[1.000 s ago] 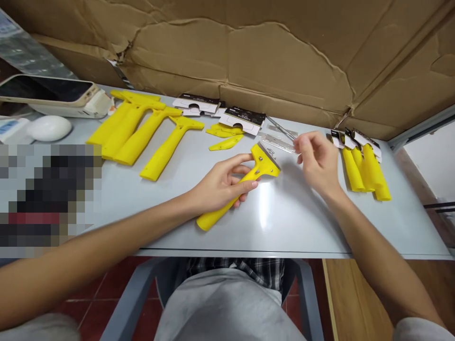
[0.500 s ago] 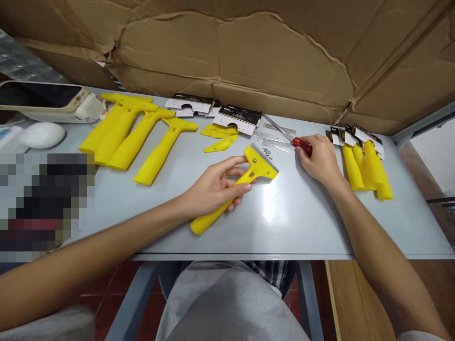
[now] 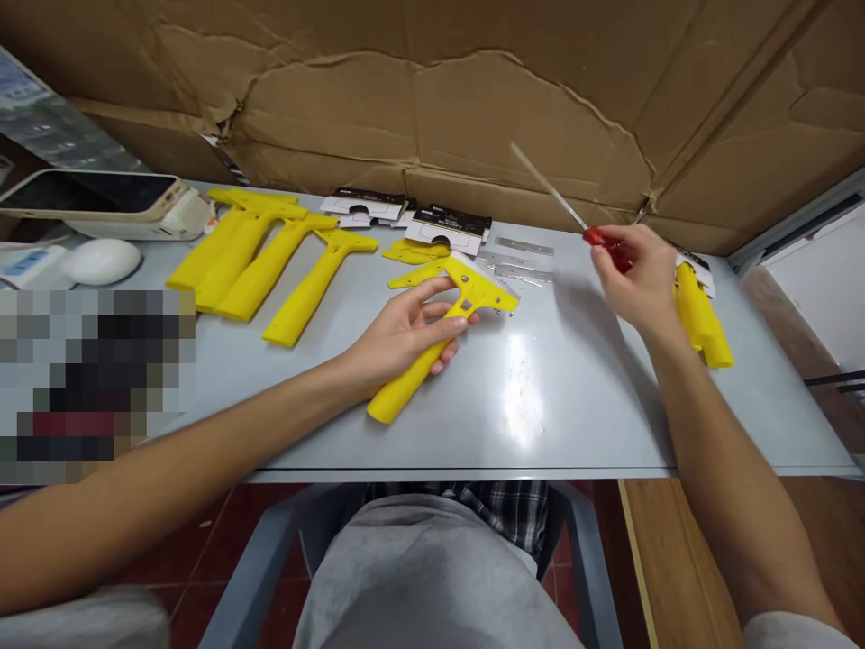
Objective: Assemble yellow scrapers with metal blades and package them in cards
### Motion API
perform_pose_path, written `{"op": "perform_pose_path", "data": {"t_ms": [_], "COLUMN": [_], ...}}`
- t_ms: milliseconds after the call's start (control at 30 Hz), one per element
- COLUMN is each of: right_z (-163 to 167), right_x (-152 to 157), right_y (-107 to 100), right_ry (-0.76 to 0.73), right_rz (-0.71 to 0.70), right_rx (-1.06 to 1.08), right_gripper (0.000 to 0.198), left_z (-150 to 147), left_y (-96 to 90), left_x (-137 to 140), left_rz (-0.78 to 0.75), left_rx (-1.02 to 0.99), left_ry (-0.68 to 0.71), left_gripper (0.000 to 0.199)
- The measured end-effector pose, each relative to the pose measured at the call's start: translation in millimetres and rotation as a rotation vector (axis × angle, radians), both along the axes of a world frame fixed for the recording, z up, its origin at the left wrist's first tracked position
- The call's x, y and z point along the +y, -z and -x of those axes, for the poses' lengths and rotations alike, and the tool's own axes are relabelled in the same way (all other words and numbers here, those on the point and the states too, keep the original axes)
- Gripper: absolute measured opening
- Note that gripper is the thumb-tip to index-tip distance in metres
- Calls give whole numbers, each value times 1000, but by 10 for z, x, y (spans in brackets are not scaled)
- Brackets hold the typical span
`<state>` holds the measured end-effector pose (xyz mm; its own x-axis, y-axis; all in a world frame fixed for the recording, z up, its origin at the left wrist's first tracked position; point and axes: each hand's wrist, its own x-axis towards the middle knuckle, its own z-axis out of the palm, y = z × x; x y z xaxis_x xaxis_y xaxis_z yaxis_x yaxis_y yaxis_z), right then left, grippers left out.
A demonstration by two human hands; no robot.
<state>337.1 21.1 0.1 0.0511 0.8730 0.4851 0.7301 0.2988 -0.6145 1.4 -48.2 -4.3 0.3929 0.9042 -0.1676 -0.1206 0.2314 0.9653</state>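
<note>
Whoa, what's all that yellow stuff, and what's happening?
A person's left hand is holding a yellow scraper by its handle. The right hand has a red-handled screwdriver up above the table, apart from the scraper. Thin metal blades lie beyond the scraper, and more yellow handles lie over on the left.

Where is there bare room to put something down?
The widest bare patch of the table lies between the held scraper and the right forearm, reaching the front edge. Another lies right of that forearm, before the carded yellow handles. It is crowded behind the scraper, with cards and metal blades.
</note>
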Motion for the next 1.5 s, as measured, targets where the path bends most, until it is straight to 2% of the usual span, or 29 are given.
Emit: {"op": "perform_pose_path", "data": {"t_ms": [133,300,367,500,600,900,1200,1500], "right_z": [-10,0,-36,-104,-104,-13,16,-27], "right_x": [-45,-25,-18,-48,-75,-51,-16,-37], "right_y": [-202,-305,-331,-389,-421,-424,-328,-417], "right_ry": [-123,-246,-272,-318,-349,-303,-238,-434], "right_rz": [-107,-155,-190,-284,-302,-385,-310,-473], "right_rx": [480,750,754,623,568,665,685,629], "right_gripper": [48,50,51,50,46,51,51,46], "left_z": [-12,10,20,22,3,-20,-13,-46], "left_y": [-33,-29,-25,-28,-38,-91,-23,-29], "left_x": [20,20,14,4,-4,2,40,-5], "left_rz": [65,89,91,87,89,101,64,-6], "left_rx": [-69,-73,-58,-48,-61,-83,-103,-88], "left_ry": [-85,-79,-82,-59,-67,-95,-131,-137], "left_gripper": [63,59,60,60,60,55,56,55]}}
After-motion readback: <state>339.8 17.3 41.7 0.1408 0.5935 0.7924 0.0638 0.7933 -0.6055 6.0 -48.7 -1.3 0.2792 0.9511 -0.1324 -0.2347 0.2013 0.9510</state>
